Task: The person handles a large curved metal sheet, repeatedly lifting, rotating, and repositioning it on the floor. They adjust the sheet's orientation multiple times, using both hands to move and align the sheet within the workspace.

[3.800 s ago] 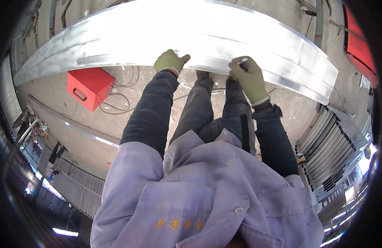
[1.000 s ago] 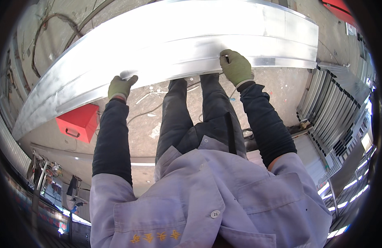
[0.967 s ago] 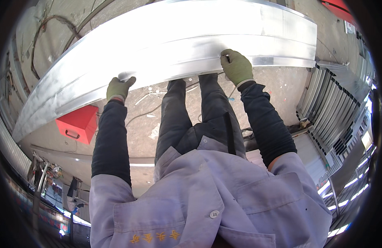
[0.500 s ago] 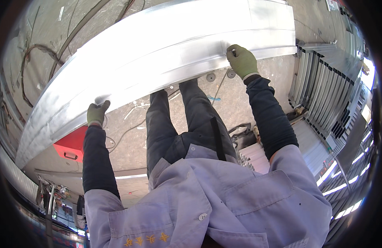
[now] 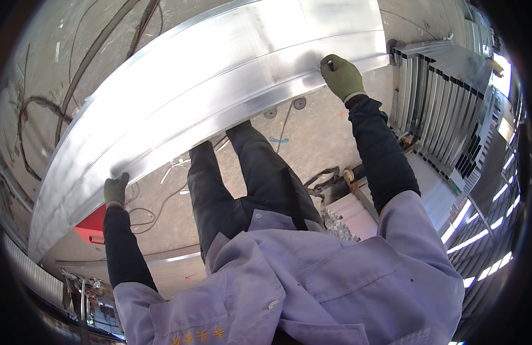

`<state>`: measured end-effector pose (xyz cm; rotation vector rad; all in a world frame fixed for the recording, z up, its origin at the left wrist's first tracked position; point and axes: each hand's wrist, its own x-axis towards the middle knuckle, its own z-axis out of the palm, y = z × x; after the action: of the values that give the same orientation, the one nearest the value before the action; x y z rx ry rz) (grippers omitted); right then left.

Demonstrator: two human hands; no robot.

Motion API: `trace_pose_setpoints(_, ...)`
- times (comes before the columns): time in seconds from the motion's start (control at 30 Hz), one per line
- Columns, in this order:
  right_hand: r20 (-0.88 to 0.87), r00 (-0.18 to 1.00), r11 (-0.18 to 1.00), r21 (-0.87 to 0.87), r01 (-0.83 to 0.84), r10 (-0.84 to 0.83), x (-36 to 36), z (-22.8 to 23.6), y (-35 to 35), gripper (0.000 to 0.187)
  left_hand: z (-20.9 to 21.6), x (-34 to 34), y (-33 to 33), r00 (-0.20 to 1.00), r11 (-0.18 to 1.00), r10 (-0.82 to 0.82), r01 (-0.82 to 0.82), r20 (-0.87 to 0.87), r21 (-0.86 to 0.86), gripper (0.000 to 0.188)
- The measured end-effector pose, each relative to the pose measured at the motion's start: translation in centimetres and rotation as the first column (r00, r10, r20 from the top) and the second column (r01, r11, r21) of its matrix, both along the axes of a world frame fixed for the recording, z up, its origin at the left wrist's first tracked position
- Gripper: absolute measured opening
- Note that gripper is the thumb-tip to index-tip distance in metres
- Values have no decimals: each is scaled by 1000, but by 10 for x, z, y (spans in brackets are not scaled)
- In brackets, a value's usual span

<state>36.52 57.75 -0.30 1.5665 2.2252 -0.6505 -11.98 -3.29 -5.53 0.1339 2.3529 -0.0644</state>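
Observation:
A long, shiny silver metal panel (image 5: 220, 86) with lengthwise ridges stretches across the view in front of my legs. My left hand (image 5: 115, 190), in a green glove, is closed on its near edge toward the left, thumb on the top face and the other fingers mostly hidden. Toward the panel's right end, my green-gloved right hand (image 5: 342, 76) grips the same edge with curled fingers. Its fingertips are partly hidden from view.
Rectangular metal tubes (image 5: 444, 109) are stacked right of the panel's end. Part of a red box (image 5: 92, 224) shows beneath the left side. Cables (image 5: 93, 63) run over the concrete floor (image 5: 318, 135), where round grey discs (image 5: 299, 103) and a blue scrap (image 5: 279, 140) lie.
My view has shifted. Both hands now sit farther apart along the panel's near edge, the left one farther left and the right one closer to the right end.

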Motion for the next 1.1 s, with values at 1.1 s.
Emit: trace_pose_setpoints(1.1, 265, 941, 959, 244, 144, -209, 131, -22, 178, 36, -16, -17, -41, 1000, 1000, 2, -2, 3, -13, 56)
